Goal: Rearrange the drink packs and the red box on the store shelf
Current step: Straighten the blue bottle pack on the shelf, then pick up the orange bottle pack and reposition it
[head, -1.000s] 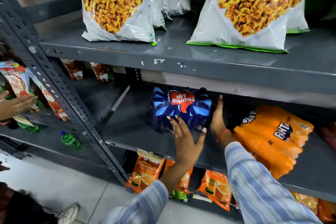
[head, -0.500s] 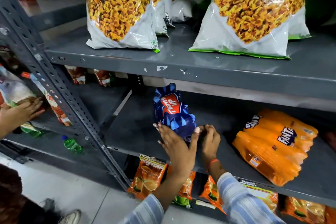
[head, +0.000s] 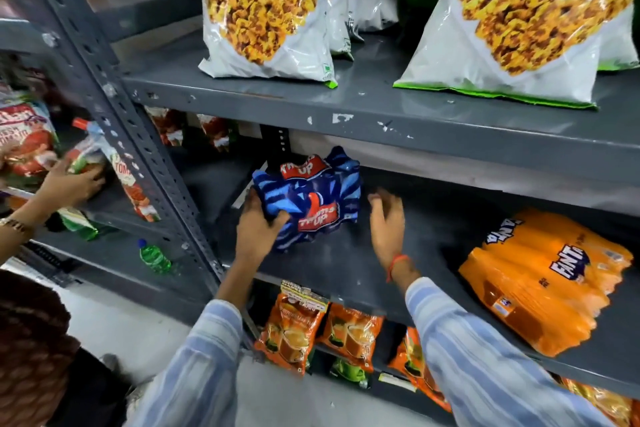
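Looking down at the middle shelf (head: 346, 263), I see the blue Thums Up pack (head: 308, 199) lying near the left upright (head: 138, 135), well apart from the orange Fanta pack (head: 543, 291) at the right. My left hand (head: 258, 229) is clamped on the blue pack's near-left corner, fingers bunched into the wrap. My right hand (head: 388, 222) hovers just beside its right end, fingers apart and gripping nothing. I see no red box in view.

I judge the pack heavy for its size, bottles bundled in thin shrink film: the film is slick and loose, so a pinch on it alone could stretch or tear. I would take it from both ends, palms under the bottles, and slide rather than lift. The Fanta pack should handle alike, only bulkier.
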A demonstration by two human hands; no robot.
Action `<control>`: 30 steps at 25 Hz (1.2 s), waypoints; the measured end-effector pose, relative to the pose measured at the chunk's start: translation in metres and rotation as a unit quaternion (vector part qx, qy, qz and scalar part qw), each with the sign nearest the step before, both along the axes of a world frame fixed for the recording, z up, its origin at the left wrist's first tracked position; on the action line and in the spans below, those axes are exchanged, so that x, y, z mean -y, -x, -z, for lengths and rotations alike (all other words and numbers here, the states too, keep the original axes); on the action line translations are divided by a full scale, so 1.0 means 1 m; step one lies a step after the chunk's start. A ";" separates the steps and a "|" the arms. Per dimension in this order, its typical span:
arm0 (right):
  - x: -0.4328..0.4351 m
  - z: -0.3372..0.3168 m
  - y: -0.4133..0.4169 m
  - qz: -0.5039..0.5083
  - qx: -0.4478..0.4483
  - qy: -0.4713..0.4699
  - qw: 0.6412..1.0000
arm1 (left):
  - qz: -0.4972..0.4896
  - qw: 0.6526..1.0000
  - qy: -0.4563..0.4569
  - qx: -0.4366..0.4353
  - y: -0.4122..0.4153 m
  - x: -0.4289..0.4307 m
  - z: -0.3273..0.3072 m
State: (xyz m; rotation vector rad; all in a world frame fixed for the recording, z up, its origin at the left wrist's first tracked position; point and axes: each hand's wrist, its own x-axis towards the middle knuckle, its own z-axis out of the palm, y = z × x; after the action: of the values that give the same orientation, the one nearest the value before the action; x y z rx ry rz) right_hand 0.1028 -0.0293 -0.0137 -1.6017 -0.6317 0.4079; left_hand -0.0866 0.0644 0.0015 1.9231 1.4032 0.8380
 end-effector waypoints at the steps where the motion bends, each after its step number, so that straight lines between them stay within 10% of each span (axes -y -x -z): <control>1: -0.009 -0.007 -0.009 -0.014 0.012 0.035 0.999 | -0.002 1.000 -0.015 -0.013 0.007 -0.010 -0.001; 7: -0.033 -0.002 -0.004 -0.214 -0.134 0.091 0.963 | -0.025 0.999 -0.001 0.021 0.022 -0.022 0.005; 23: 0.018 0.013 0.093 -0.106 -0.212 -0.015 0.971 | -0.011 0.999 0.042 0.014 0.063 -0.002 0.026; 30: 0.054 -0.028 0.044 -0.008 0.069 0.003 0.998 | 0.021 0.991 -0.121 -0.054 -0.018 0.102 -0.006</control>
State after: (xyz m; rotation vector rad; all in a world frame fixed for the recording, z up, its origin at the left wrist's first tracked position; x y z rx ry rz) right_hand 0.0589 -0.0835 0.0141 -1.6420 -0.7488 0.3126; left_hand -0.0686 -0.0372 0.0074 2.2035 1.3688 0.9327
